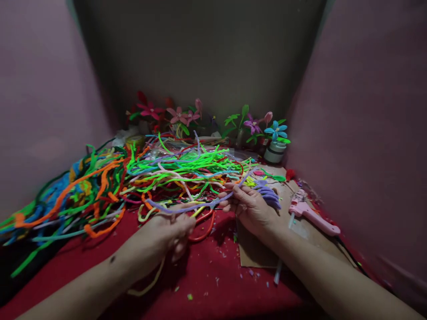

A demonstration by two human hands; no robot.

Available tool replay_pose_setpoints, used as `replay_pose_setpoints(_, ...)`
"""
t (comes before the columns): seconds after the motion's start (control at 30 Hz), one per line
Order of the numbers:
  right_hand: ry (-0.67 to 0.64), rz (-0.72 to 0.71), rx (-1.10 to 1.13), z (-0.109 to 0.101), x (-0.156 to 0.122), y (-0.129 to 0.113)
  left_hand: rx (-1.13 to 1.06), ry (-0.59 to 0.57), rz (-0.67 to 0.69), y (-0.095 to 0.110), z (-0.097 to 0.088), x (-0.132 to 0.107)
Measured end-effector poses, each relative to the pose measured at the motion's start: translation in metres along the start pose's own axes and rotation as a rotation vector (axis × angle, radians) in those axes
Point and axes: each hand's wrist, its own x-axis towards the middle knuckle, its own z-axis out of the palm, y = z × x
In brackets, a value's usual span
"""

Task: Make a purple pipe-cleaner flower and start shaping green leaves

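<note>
A lilac pipe cleaner [187,206] stretches between my two hands above the red cloth [213,275]. My left hand [173,231] is closed around its left part, and a pale yellow strand hangs below that hand. My right hand [248,204] pinches the right part of the same lilac strand, next to a bundle of folded lilac loops [270,195]. Orange-handled scissors [203,224] lie on the cloth between my hands.
A big heap of pipe cleaners [133,178] in many colours covers the left and middle. Finished pipe-cleaner flowers [176,114] stand at the back, some in a small pot [275,151]. A pink glue gun [312,213] lies on cardboard [256,249] at right. Walls close in on both sides.
</note>
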Motion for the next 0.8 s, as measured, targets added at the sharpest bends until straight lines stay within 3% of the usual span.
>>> replay_pose_setpoints(0.1, -0.02, 0.039, -0.056, 0.003, -0.005, 0.001, -0.06, 0.04, 0.098, 0.038, 0.048, 0.027)
replay_pose_setpoints(0.17, -0.04, 0.053, -0.095, 0.005, -0.008, 0.002, -0.045, 0.037, 0.107, 0.044, 0.061, 0.033)
replay_pose_setpoints(0.37, -0.091, 0.067, -0.211, 0.007, -0.015, 0.005, 0.053, 0.075, 0.132, 0.052, 0.07, 0.045)
replay_pose_setpoints(0.57, -0.113, 0.077, -0.334, 0.009, -0.018, 0.006, 0.04, -0.093, 0.116, 0.056, 0.082, 0.061)
replay_pose_setpoints(0.8, -0.078, 0.171, -0.376, 0.009, -0.017, 0.003, 0.187, -0.125, -0.004, 0.061, 0.08, 0.054)
